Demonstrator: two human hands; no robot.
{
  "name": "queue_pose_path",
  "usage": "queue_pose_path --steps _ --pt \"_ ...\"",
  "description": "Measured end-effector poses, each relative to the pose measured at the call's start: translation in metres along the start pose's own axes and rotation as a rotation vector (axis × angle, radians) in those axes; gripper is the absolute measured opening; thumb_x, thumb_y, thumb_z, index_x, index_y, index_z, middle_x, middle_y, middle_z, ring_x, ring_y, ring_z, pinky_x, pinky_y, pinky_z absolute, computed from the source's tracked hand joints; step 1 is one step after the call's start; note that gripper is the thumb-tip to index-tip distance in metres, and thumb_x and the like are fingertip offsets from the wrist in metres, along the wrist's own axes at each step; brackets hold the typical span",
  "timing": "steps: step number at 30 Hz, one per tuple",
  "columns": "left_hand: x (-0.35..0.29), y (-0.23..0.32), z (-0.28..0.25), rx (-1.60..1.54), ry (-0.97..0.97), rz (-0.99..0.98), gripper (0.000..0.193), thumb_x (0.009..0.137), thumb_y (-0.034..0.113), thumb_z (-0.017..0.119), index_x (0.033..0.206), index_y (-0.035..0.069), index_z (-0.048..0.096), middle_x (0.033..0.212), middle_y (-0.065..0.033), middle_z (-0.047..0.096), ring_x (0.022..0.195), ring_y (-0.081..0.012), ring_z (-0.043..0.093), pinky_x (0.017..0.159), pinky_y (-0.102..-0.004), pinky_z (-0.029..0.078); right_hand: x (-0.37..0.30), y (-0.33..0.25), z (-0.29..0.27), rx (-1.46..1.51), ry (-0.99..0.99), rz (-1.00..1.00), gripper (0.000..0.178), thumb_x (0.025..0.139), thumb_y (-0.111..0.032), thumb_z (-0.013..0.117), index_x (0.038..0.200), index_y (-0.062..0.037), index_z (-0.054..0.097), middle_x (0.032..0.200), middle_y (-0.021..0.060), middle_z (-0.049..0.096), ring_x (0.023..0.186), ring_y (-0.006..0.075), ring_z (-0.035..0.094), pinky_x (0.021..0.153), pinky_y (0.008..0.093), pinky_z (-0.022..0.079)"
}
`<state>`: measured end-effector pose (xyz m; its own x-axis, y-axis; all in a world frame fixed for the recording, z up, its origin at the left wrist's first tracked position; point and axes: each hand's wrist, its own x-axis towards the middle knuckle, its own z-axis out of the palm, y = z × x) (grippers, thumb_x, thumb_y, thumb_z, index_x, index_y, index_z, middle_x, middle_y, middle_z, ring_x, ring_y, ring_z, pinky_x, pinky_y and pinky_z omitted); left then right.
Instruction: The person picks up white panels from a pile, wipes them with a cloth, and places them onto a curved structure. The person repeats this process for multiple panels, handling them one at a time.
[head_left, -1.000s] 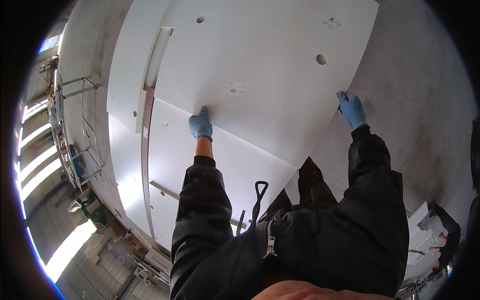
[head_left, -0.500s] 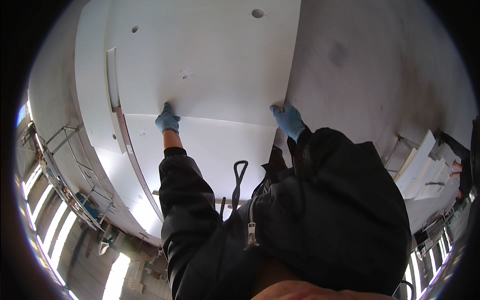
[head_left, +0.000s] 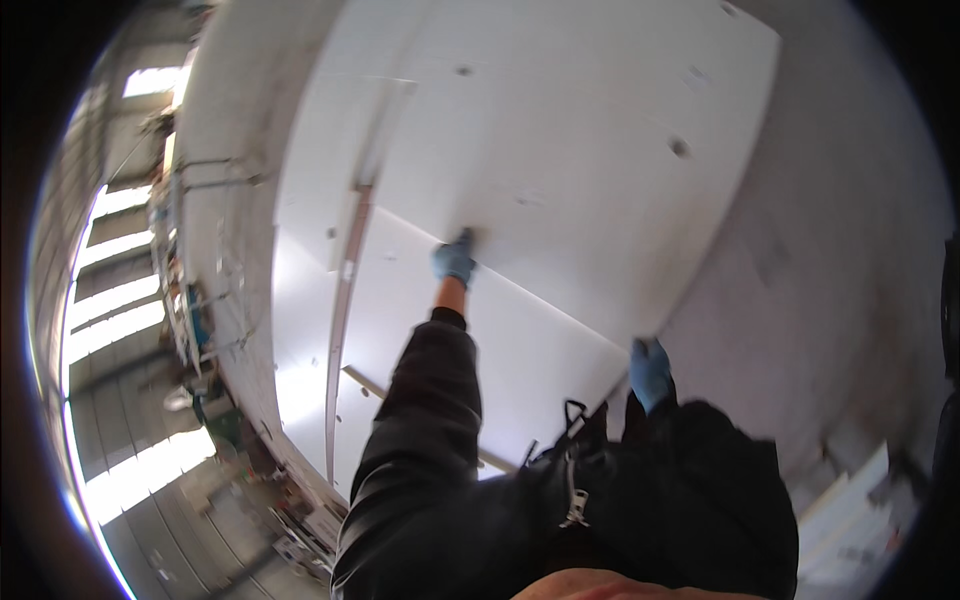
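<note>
We see an upper white panel [head_left: 570,130], smooth and satin-matt, giving only a soft sheen; whether it is coated wood or plastic, we cannot tell. The lower white panel [head_left: 540,370] looks equally smooth but glossier, and the left-hand panel [head_left: 303,390] throws back a bright glare. Between them we see a reddish-brown strip [head_left: 351,248], dull, its material unclear. The left grip [head_left: 454,261] and right grip [head_left: 650,376] wear thin blue gloves, matt and rubber-like. The black jacket [head_left: 425,400] is smooth cloth with a faint, leathery shine; its zip pull [head_left: 577,505] is shiny silver metal. The grey floor [head_left: 830,240] looks matt, hard and smudged, like concrete.
</note>
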<state>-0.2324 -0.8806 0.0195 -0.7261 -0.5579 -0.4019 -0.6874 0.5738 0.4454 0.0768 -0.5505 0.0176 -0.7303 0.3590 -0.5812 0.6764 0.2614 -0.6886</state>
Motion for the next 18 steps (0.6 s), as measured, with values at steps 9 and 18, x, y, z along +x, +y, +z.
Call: queue_pose_path --steps 9,18 --pt "-0.018 0.014 0.003 -0.314 0.003 -0.118 0.051 0.082 0.039 0.08 0.097 -0.007 0.064 0.081 -0.0155 0.067 0.052 -0.0237 0.058 0.046 -0.0365 0.048 0.001 -0.005 -0.01 -0.026 0.011 0.018 0.041 0.092 -0.032 0.056 0.093 0.0082 0.064 0.093 0.031 0.066 0.092 0.0457 0.065 0.08 0.0498 0.051" --pt "-0.05 -0.007 -0.02 -0.74 -0.155 -0.083 0.036 0.091 0.033 0.072 0.091 0.0 0.057 0.073 -0.0093 0.062 0.051 -0.0198 0.056 0.046 -0.0335 0.048 0.024 0.031 0.001 0.131 -0.031 0.007 0.039 0.093 -0.03 0.059 0.093 0.0084 0.066 0.083 0.0245 0.07 0.076 0.038 0.067 0.071 0.0446 0.051"
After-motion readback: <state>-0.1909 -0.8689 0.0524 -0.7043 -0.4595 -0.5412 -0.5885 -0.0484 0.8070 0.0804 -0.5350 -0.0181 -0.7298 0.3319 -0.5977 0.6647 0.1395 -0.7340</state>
